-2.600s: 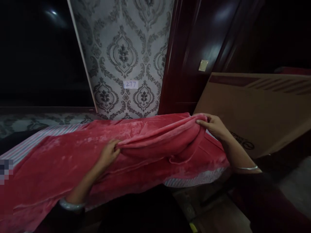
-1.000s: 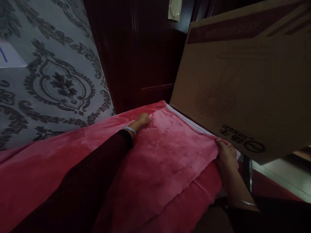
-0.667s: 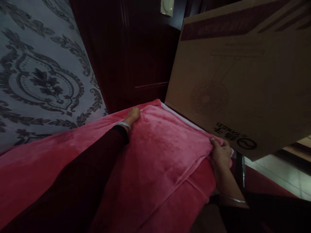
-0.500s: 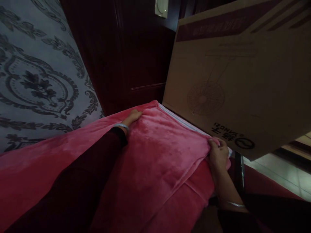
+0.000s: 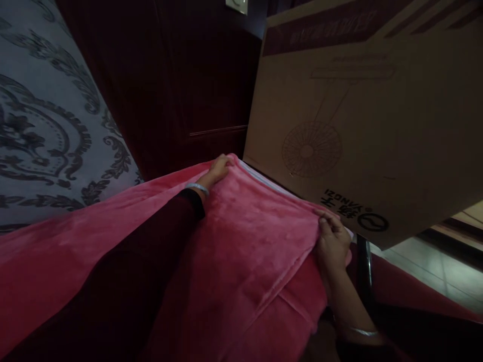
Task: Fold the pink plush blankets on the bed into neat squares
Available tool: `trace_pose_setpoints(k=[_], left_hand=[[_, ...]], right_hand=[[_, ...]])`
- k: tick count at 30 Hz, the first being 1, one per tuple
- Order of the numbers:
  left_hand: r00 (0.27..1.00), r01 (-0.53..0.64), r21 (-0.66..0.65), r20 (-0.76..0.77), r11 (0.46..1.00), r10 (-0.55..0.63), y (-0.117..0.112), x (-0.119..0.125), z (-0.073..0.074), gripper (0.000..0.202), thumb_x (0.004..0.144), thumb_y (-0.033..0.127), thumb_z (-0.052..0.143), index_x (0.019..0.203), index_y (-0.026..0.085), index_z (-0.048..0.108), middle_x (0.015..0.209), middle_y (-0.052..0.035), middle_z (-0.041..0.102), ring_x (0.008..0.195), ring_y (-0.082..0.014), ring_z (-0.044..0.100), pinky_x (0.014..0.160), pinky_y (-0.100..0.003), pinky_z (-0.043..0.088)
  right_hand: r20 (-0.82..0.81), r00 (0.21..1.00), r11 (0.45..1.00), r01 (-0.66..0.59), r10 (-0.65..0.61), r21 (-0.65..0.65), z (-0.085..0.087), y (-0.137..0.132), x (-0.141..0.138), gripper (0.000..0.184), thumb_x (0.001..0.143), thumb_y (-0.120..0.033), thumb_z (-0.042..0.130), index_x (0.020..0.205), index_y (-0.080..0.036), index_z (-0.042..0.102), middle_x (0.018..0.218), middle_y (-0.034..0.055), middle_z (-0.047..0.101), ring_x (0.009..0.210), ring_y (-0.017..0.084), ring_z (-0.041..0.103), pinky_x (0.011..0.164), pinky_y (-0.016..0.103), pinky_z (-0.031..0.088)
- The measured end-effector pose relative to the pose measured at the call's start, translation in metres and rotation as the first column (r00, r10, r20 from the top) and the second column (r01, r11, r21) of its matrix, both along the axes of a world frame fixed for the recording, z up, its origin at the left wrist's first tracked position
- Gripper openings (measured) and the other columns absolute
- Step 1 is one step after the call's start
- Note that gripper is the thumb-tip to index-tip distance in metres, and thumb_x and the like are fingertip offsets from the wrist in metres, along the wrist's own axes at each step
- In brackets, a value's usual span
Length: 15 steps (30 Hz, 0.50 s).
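Note:
A pink plush blanket [image 5: 241,241] spreads across the lower half of the view, with a fold running diagonally near its right side. At its far left corner, my left hand [image 5: 219,169] is closed on the edge. My right hand [image 5: 334,241] pinches the blanket near the far right corner, thumb and fingers bent over the rim. Between the two hands the far edge lies fairly straight, and a strip of white cloth [image 5: 267,180] shows just beyond it. Both wrists wear a silvery bangle.
A large cardboard box [image 5: 362,130] printed with a fan stands just past the blanket's far edge. Behind is a dark red panelled door [image 5: 169,90]; patterned wallpaper [image 5: 45,125] covers the left. A dark shiny post [image 5: 364,266] and pale floor tiles [image 5: 433,271] show at right.
My left hand has moved along the blanket toward its far left corner. My right hand stays at the right corner, its fingers slightly shifted. The view has turned a little to the right.

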<state>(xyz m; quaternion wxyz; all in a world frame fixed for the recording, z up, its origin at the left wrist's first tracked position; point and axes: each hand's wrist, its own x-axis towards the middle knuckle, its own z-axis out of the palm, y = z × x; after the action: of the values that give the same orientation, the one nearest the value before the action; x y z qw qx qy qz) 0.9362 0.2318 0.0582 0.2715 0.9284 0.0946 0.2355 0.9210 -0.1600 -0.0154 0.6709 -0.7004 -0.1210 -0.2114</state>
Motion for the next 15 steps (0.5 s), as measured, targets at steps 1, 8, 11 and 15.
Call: trace_pose_setpoints(k=[1, 8, 11, 15], left_hand=[[0.999, -0.040, 0.036, 0.027, 0.999, 0.039, -0.001, 0.003, 0.007, 0.033, 0.088, 0.012, 0.048, 0.106, 0.020, 0.074, 0.123, -0.0100, 0.065, 0.120, -0.0265, 0.057, 0.109, -0.041, 0.044], [0.972, -0.136, 0.239, -0.155, 0.961, 0.176, -0.025, 0.018, -0.001, 0.042, 0.102, 0.020, 0.034, 0.131, 0.018, 0.064, 0.143, -0.0143, 0.056, 0.135, -0.0299, 0.049, 0.115, -0.045, 0.038], [0.947, -0.140, 0.211, -0.257, 0.967, 0.193, -0.033, 0.018, -0.023, 0.044, 0.104, 0.025, 0.032, 0.137, 0.017, 0.060, 0.148, -0.0170, 0.054, 0.140, -0.0318, 0.047, 0.117, -0.048, 0.037], [0.944, -0.095, 0.205, -0.293, 0.974, 0.154, -0.024, 0.004, -0.021, 0.043, 0.102, 0.024, 0.044, 0.141, 0.024, 0.060, 0.158, -0.0093, 0.048, 0.144, -0.0282, 0.045, 0.120, -0.041, 0.035]], right_hand=[[0.031, 0.999, 1.000, 0.014, -0.014, 0.013, 0.001, 0.000, -0.001, 0.034, 0.083, -0.041, 0.056, 0.098, -0.019, 0.076, 0.108, 0.0098, 0.075, 0.109, 0.026, 0.065, 0.103, 0.046, 0.045], [-0.002, 0.996, 0.996, 0.088, -0.088, -0.029, -0.009, -0.003, 0.009, 0.036, 0.080, -0.037, 0.053, 0.100, -0.017, 0.076, 0.107, 0.0102, 0.075, 0.107, 0.025, 0.067, 0.107, 0.045, 0.044], [-0.107, 0.991, 0.995, 0.071, -0.078, -0.076, -0.017, -0.004, 0.016, 0.040, 0.077, -0.038, 0.053, 0.102, -0.017, 0.076, 0.107, 0.0113, 0.076, 0.104, 0.025, 0.068, 0.101, 0.043, 0.048], [-0.133, 0.987, 0.994, 0.077, -0.086, -0.074, -0.021, -0.003, 0.019, 0.042, 0.077, -0.039, 0.051, 0.101, -0.018, 0.076, 0.107, 0.0108, 0.076, 0.102, 0.024, 0.068, 0.099, 0.041, 0.049]])
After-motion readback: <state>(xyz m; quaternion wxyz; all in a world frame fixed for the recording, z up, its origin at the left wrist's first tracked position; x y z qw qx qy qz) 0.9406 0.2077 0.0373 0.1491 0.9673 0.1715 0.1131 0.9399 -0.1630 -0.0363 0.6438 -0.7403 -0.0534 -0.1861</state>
